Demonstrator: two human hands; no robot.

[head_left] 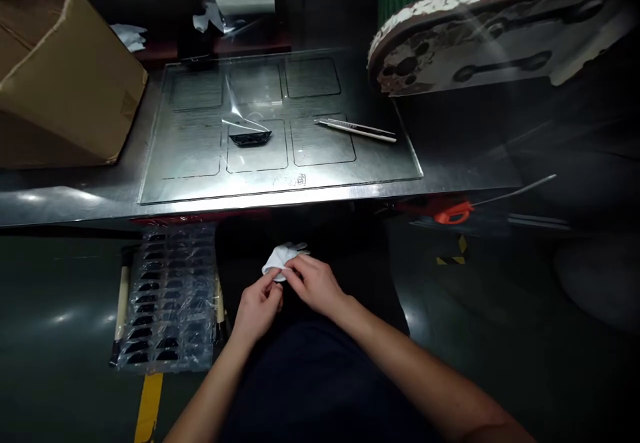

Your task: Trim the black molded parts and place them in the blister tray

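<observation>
Over my lap, in front of the bench edge, my left hand (260, 306) and my right hand (315, 283) pinch a crumpled white glove (280, 257) between them. The fingers of both hands are closed on its near edge, and finger-like folds of fabric point away from me. Up on the bench a clear plate (195, 186) with rounded rectangular outlines lies flat. A small black trapezoid-shaped part (250, 138) rests on it with clear film behind. To its right lie slim tweezers (356, 129).
A clear plastic tray (173, 296) with rows of black parts is below the bench at left. A cardboard box (75, 89) stands on the bench's left. A green-belted conveyor end (480, 49) juts in at upper right. An orange-handled tool (454, 213) sticks out below the bench edge.
</observation>
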